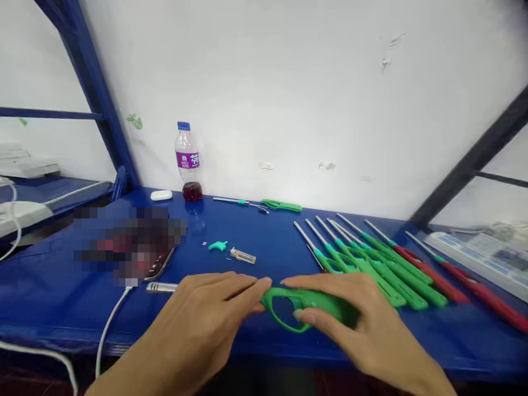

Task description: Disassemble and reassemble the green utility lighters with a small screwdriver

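Note:
Near the table's front edge, both hands are closed on a green long-necked lighter (307, 300). My left hand (210, 313) covers its neck, whose silver tip sticks out to the left. My right hand (350, 313) grips the green handle from the right, with thumb and fingers on opposite sides. The trigger loop shows between the hands. Just beyond lie a turquoise trigger (218, 245), a clear fuel tank with a pale end (243, 256) and a few tiny parts.
On the right, several green and red lighters (383, 264) lie side by side, near a white power strip (478, 264). Against the wall are a drink bottle (188, 162), a white case (161, 195), a loose metal rod with wire (239, 202) and a green shell (282, 205). A white cable (108, 327) runs at left.

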{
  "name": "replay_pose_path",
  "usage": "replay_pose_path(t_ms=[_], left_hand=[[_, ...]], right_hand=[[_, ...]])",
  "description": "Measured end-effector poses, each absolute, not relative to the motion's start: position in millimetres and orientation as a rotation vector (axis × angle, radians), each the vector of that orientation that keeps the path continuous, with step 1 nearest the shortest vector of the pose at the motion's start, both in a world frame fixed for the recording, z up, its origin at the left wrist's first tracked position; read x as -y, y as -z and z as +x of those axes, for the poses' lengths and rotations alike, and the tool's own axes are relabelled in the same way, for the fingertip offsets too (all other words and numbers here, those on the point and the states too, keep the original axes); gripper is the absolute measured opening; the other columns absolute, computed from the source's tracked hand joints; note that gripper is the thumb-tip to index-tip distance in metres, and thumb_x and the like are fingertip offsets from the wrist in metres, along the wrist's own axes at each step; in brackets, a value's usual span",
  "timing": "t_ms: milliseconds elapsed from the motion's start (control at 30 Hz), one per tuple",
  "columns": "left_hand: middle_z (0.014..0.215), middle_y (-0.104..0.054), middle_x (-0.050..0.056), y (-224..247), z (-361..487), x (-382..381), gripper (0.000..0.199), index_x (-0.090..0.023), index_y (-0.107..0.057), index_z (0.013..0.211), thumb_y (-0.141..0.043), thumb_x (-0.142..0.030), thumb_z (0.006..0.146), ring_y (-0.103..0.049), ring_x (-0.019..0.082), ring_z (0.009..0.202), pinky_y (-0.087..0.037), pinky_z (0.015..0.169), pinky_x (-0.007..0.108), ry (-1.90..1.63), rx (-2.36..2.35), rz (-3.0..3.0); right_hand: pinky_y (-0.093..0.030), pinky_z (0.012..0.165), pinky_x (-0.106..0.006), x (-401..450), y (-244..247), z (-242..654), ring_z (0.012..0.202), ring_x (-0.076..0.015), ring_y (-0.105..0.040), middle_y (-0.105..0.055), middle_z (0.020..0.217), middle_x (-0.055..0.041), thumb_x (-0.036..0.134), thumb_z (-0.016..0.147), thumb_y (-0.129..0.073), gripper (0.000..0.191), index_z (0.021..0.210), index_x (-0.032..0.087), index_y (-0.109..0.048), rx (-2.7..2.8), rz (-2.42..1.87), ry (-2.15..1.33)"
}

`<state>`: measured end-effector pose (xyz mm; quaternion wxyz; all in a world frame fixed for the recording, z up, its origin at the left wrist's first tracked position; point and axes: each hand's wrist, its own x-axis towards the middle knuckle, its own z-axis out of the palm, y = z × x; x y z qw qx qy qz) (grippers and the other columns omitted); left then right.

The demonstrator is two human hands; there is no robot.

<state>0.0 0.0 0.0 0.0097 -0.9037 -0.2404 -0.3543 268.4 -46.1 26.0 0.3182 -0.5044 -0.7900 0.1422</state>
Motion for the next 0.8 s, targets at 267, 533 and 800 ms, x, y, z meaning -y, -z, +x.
replay_pose_path(t_ms=[267,533,800], left_hand=[[0.117,-0.075,-0.001,5,10,-5,0.036,-0.031,-0.055,0.134,-0.055,-0.012,0.104,-0.073,0.019,0.097,-0.058,0.082,0.033,1.04,0.815,-2.869],[0.132,-0.069,0.002,12,14,0,0.041,-0.036,-0.053,0.143,-0.047,-0.017,0.106,-0.068,0.024,0.114,-0.054,0.097,0.041,0.857,1.137,-2.945],[0.111,-0.071,0.002,15,16,-9,0.029,-0.028,-0.064,0.111,-0.048,-0.009,0.097,-0.071,0.024,0.095,-0.052,0.083,0.036,0.513,1.451,-3.07]], right_hand=[[-0.037,0.067,-0.031,44,-28,261,0.074,-0.0184,-0.067,-0.075,0.09,0.0095,0.046,0.102,-0.075,0.011,0.106,0.036,-0.075,2.284,-1.456,-0.366],[-0.031,0.062,-0.034,31,-11,260,0.071,-0.0191,-0.066,-0.07,0.083,0.0056,0.031,0.098,-0.081,0.013,0.102,0.026,-0.071,2.376,-1.343,0.017],[-0.041,0.082,-0.034,21,-7,257,0.092,-0.0213,-0.069,-0.075,0.1,0.0064,0.033,0.097,-0.083,0.015,0.108,0.029,-0.073,2.333,-1.388,-0.15]])
